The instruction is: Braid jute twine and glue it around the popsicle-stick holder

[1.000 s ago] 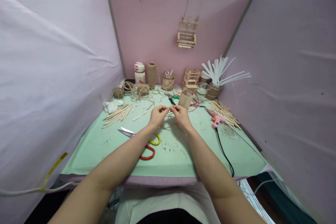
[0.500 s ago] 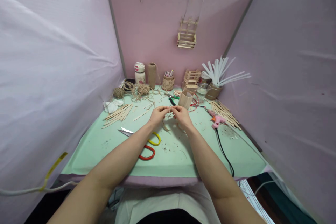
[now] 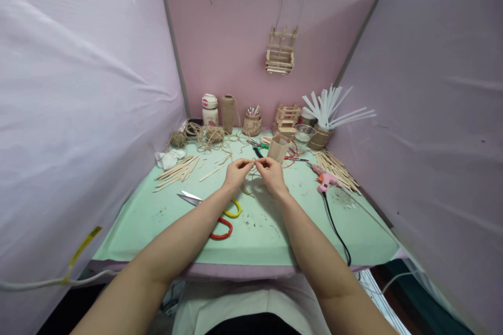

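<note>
Fingertip to fingertip over the middle of the table, my left hand point(image 3: 239, 171) and my right hand point(image 3: 271, 172) both pinch a thin piece of jute twine point(image 3: 247, 190). Its loose strands hang below the fingers onto the green cloth. Just behind my right hand stands a small cup of wooden craft sticks point(image 3: 279, 148), upright and apart from the fingers. Scissors point(image 3: 222, 229) with one red and one yellow handle loop lie partly beneath my left forearm, blades open. The exact spot where the fingers grip the twine is too small to make out.
Craft sticks point(image 3: 178, 169) lie at left, with more sticks point(image 3: 338, 170) at right beside a pink glue gun point(image 3: 327, 180). Tangled twine point(image 3: 208, 136), a twine-wrapped bottle point(image 3: 228, 114), a pen holder point(image 3: 252, 123) and a pot of white glue sticks point(image 3: 320, 137) line the back. Pliers point(image 3: 258, 148) lie behind my hands.
My fingertips have shifted very slightly while still pinching the twine, and the strands below hang a little differently. Everything else stays in place.
</note>
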A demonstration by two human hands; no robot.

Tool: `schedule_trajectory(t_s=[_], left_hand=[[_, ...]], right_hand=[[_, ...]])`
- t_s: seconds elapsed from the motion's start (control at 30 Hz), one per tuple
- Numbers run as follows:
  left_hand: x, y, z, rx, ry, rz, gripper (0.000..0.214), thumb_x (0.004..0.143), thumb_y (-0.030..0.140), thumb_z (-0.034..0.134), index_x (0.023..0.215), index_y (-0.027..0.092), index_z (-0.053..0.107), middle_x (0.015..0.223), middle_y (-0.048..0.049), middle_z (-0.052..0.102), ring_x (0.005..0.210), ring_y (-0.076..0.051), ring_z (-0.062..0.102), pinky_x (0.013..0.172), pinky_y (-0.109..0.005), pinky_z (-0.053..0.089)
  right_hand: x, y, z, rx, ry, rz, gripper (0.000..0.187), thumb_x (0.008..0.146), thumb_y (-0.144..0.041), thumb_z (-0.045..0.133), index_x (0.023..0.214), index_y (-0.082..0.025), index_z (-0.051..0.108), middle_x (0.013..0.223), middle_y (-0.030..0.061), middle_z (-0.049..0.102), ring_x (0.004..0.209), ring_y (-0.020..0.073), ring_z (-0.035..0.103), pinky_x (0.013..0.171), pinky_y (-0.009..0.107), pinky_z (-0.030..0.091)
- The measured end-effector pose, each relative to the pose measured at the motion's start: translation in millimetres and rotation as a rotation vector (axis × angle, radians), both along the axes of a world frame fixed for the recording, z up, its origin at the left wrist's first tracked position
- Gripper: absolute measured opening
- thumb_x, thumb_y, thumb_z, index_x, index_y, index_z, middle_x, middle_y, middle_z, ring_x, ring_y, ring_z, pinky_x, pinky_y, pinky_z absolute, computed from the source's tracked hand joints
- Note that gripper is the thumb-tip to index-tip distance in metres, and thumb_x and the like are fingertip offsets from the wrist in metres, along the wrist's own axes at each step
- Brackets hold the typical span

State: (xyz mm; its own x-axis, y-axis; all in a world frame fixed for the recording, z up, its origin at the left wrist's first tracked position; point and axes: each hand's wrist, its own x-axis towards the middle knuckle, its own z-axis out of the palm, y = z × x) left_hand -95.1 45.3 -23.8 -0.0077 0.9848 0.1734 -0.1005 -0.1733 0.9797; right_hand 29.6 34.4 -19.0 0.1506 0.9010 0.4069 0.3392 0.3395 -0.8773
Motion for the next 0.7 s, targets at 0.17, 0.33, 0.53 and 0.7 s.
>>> schedule_trajectory(t_s=[0.17,0.33,0.53,0.7], left_hand=[[-2,3,5.9,-0.387,-0.344,-0.204,0.01,0.064,0.02,0.067,0.065,0.013,0.06,0.058,0.0018,0.051,0.049,-0.005,0.039,0.043,-0.017,0.025],[-4,2,9.3,-0.426,-0.41,-0.316,0.014,0.063,0.021,0.071,0.069,0.012,0.061,0.059,0.002,0.05,0.048,-0.003,0.038,0.041,-0.015,0.022],[-3,0,7.1,-0.114,-0.052,-0.133,0.024,0.063,0.034,0.072,0.075,0.014,0.064,0.062,0.001,0.057,0.055,-0.008,0.046,0.052,-0.021,0.034],[-5,-4,9.3,-0.001,0.352,-0.141,0.02,0.07,0.032,0.061,0.061,0.015,0.063,0.056,0.0003,0.058,0.056,-0.012,0.047,0.058,-0.025,0.035]], right_hand=[[-4,-1,-3.8,0.15,-0.142,-0.001,0.014,0.078,-0.029,0.052,0.075,-0.018,0.061,0.077,0.0038,0.06,0.07,0.0154,0.055,0.066,0.028,0.044],[-3,-1,-0.8,0.094,-0.06,0.049,0.015,0.077,-0.031,0.053,0.077,-0.018,0.06,0.077,0.003,0.061,0.072,0.0154,0.055,0.066,0.028,0.043],[4,4,1.2,-0.113,0.135,0.135,0.025,0.071,-0.042,0.061,0.072,-0.017,0.062,0.065,-0.0002,0.06,0.063,0.0138,0.052,0.061,0.026,0.041],[6,6,-1.9,-0.171,0.152,0.098,0.023,0.069,-0.041,0.06,0.069,-0.018,0.06,0.062,-0.001,0.058,0.062,0.0134,0.049,0.058,0.025,0.039]])
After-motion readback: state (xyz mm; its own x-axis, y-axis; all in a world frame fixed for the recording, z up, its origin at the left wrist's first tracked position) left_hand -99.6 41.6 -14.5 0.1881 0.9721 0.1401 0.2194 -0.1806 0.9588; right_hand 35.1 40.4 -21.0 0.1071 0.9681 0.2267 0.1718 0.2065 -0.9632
